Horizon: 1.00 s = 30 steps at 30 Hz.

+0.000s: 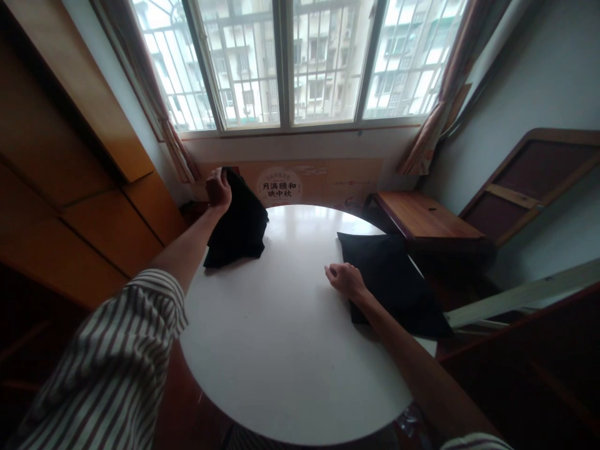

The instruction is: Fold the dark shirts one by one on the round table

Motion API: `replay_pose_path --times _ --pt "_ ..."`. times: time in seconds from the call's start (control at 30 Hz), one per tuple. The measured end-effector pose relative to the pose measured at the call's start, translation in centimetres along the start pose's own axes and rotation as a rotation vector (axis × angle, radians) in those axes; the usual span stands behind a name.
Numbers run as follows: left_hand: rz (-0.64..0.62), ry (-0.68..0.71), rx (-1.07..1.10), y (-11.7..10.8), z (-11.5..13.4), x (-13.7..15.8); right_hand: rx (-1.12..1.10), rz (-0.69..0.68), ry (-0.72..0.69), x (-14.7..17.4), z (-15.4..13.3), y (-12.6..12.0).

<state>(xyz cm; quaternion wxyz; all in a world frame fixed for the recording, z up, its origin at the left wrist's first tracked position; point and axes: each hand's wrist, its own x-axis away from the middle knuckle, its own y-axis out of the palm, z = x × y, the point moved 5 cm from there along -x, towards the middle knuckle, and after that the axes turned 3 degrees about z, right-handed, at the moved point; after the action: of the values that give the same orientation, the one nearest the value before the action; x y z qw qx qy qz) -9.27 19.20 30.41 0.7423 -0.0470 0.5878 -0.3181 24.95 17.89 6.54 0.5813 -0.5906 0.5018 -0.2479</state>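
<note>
My left hand (219,189) is raised at the table's far left, its fingers closed on the upper corner of a black cloth (239,219). That cloth hangs from the hand, and its lower edge rests on the white round table (281,350). A second, dark cloth (394,281) lies flat on the right side of the table, partly over the edge. At its left border is my right hand (345,279), fingers curled in, with no cloth visible in them. My right forearm crosses over part of the dark cloth.
A wooden chair (426,215) with a raised panel stands at the back right. Wooden cabinets (107,219) line the left. Beyond the table are a printed carton (319,178) and a barred window (323,62) with tied curtains. A pale wooden bar (525,294) is at the right.
</note>
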Motion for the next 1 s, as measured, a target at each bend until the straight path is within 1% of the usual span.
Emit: replay_pose_path --times 0.07,0.1,0.13,0.17,0.23,0.3,0.37,0.43,0.47,0.5,0.53,0.57,0.63,0.67,0.7,0.73,0.8,0.9,0.93,0.97,1.0 --pt "0.238 -0.076 0.024 -0.5 -0.5 -2.7 -0.022 0.011 0.004 0.0 0.1 0.0" --pt "0.338 -0.12 0.033 -0.7 -0.4 -3.7 -0.04 0.02 0.005 0.0 0.2 0.0" --pt "0.41 -0.129 0.049 -1.0 0.2 -4.6 -0.067 0.031 0.005 0.0 0.3 0.0" --pt "0.438 -0.104 0.074 -1.1 1.2 -5.2 -0.101 0.044 0.0 0.0 0.3 0.0" --pt "0.38 -0.001 0.148 -1.1 4.1 -6.0 -0.201 0.078 -0.026 0.0 0.4 -0.1" --pt "0.311 0.066 0.249 -1.2 7.3 -5.8 -0.33 0.122 -0.063 0.0 0.5 -0.2" --pt "0.274 0.053 0.314 -1.3 9.9 -4.3 -0.454 0.162 -0.095 0.0 0.7 -0.2" --pt "0.219 0.022 0.341 -0.9 12.1 -1.2 -0.538 0.184 -0.107 -0.1 0.9 -0.2" --pt "0.146 0.015 0.365 -0.5 13.2 1.0 -0.568 0.182 -0.108 0.0 1.0 -0.2" --pt "0.028 0.024 0.401 0.2 14.2 3.6 -0.587 0.175 -0.104 0.0 1.1 -0.2" --pt "-0.149 0.035 0.474 1.2 15.3 6.6 -0.596 0.155 -0.1 0.0 1.1 -0.2" --pt "-0.393 0.045 0.574 2.3 16.3 10.0 -0.597 0.123 -0.101 0.1 1.2 -0.2" --pt "-0.885 0.173 0.742 3.7 18.2 17.4 -0.566 0.031 -0.113 0.2 1.0 -0.2" --pt "-0.992 0.219 0.75 3.8 18.4 20.3 -0.538 -0.017 -0.123 0.3 0.9 -0.2" --pt "-1.046 0.251 0.712 3.9 18.1 22.6 -0.509 -0.063 -0.138 0.3 0.8 -0.2" --pt "-1.056 0.273 0.641 3.8 17.4 24.3 -0.483 -0.101 -0.151 0.4 0.7 -0.3" --pt "-0.965 0.248 0.443 3.3 15.1 25.8 -0.45 -0.137 -0.152 0.4 0.5 -0.5" --pt "-0.78 0.107 0.176 1.6 10.8 26.1 -0.475 -0.152 -0.106 0.3 0.6 -0.7" --pt "-0.759 0.068 0.132 0.9 9.7 26.3 -0.49 -0.153 -0.084 0.3 0.6 -0.8" --pt "-0.771 0.055 0.11 0.4 8.9 26.7 -0.506 -0.152 -0.067 0.3 0.7 -0.8" --pt "-0.809 0.065 0.105 0.1 8.5 27.2 -0.52 -0.145 -0.055 0.2 0.8 -0.8"
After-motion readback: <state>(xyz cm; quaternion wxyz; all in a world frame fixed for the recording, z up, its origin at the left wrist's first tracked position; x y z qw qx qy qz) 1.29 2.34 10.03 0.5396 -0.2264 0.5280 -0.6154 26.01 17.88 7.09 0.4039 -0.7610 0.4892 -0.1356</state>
